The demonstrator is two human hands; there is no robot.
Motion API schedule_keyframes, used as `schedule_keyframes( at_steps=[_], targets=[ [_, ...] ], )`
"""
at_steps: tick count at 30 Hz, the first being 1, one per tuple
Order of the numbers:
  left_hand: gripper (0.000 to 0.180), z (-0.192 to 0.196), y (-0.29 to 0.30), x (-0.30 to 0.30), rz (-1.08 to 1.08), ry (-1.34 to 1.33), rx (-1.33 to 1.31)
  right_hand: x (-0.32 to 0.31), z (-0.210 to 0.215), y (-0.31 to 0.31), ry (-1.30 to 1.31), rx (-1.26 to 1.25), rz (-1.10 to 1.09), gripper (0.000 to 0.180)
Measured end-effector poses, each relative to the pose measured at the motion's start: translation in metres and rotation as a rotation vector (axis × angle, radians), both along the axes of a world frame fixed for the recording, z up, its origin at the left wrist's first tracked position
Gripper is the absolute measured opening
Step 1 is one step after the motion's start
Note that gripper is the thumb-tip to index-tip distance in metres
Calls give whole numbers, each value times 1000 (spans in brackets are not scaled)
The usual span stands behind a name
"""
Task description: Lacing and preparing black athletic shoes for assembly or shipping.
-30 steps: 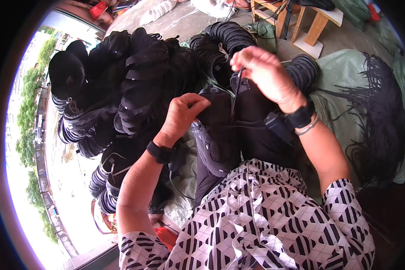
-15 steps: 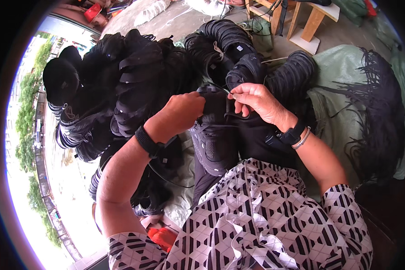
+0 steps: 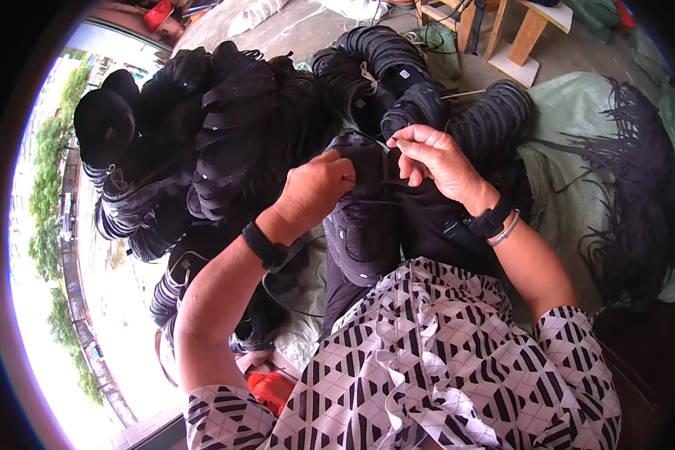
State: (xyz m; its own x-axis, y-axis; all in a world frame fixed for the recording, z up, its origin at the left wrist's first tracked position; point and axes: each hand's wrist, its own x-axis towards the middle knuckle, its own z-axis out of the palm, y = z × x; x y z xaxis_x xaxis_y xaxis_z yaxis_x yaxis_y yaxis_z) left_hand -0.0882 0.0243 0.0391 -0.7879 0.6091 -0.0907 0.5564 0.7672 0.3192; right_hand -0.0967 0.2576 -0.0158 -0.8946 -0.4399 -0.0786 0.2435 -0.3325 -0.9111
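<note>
Black shoe upper (image 3: pixel 367 225) between both hands

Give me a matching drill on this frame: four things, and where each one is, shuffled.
Things:
1. left hand
2. right hand
3. wooden stool
4. black cap

Places:
A. top right, on the floor
B. far left of the black pile
C. gripping the black shoe upper from the left
D. pinching something small above the upper

Pairs: 1-C, 2-D, 3-A, 4-B
</note>
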Motion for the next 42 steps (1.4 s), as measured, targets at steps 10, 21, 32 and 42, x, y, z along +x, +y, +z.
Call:
schedule_keyframes(
  at_steps=[10, 21, 32, 42],
  targets=[
    [12, -8, 19, 19, 306, 73, 179, -2, -6, -4, -5, 39, 21, 23],
    [11, -1, 28, 19, -160, 437, -283, -1, -10, 3, -164, -88, -17, 22],
    [14, -2, 7, -2, 10, -1, 316, -3, -11, 0, -203, -153, -96, 21],
    [11, -11, 14, 15, -133, 63, 260, -22, 15, -41, 103, 546, 259, 15]
  ],
)
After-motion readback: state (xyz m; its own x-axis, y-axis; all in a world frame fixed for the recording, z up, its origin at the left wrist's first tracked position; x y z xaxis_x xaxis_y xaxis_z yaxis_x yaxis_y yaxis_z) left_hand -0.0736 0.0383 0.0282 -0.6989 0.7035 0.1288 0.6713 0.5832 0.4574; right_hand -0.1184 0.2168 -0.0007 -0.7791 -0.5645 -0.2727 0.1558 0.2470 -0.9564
